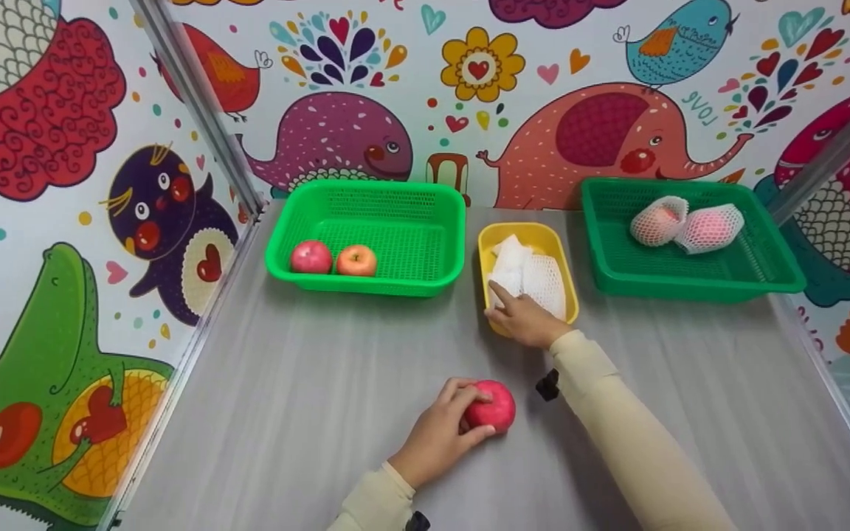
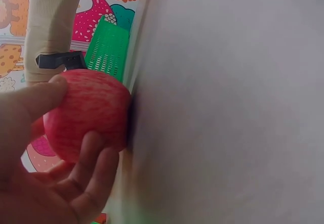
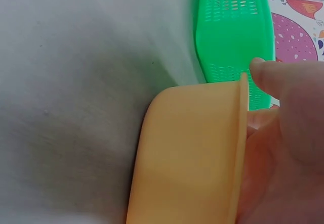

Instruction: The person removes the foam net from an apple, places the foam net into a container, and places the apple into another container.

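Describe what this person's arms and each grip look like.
The left sleeve and right sleeve are long, plain and cream, reaching the wrists. A small black piece shows at each wrist. The left grip and right grip are bare hands without gloves.

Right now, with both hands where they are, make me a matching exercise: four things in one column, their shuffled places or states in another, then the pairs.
Things:
1. Left hand
2. Right hand
3. Two bare apples
4. Two netted fruits

Places or states:
A. in the dark green basket
B. gripping a red apple
C. in the bright green basket
D. at the yellow tray holding white nets

Pairs: 1-B, 2-D, 3-C, 4-A
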### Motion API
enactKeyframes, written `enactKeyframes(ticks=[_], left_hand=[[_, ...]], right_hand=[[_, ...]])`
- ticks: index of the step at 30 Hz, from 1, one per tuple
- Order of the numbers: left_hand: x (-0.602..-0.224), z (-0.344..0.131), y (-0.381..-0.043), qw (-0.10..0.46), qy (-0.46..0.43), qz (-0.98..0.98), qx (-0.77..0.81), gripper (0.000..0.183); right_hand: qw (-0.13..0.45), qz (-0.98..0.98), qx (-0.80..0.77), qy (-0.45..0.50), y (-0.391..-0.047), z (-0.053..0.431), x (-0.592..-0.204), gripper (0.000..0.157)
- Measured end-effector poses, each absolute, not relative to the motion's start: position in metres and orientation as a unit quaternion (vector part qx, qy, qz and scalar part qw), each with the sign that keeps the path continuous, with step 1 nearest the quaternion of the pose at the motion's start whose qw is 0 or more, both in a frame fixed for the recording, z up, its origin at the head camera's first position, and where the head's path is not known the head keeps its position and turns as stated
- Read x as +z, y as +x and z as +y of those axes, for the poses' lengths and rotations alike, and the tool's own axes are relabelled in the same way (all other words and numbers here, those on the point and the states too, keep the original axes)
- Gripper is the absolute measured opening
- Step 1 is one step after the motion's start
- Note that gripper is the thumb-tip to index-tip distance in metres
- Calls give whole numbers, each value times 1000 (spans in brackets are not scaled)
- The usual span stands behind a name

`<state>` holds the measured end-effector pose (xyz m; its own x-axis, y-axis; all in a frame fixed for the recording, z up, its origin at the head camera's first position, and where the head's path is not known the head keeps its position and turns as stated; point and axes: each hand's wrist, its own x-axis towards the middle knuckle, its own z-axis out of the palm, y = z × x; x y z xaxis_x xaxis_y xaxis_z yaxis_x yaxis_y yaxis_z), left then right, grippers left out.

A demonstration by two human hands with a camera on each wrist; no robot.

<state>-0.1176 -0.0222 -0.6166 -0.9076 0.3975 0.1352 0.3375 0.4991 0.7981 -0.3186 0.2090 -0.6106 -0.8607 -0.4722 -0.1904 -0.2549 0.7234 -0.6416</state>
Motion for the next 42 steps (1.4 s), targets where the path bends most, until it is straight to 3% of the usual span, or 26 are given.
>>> enactKeyframes(ticks=[8,15,23,31,37,42], left_hand=[[-594,-31,-136,51,212,868,447,69],[-550,-59,-185,-10,218,883,417,69],[-508,-105,-262,-71,185,926,320,68],[-516,-138,-328,-97,133,966,201,75],[-533,-140,-346,-62,107,977,171,70],[-538,-144,-353,-36,91,981,169,76]], right_hand=[[182,912,-316,-185,-300,198,-575,78],[150,907,-316,-234,-311,207,-592,75],[203,909,-320,-174,-299,198,-572,73],[208,914,-314,-151,-297,202,-573,73],[210,912,-320,-149,-295,202,-574,73],[205,912,-316,-162,-295,200,-571,74]])
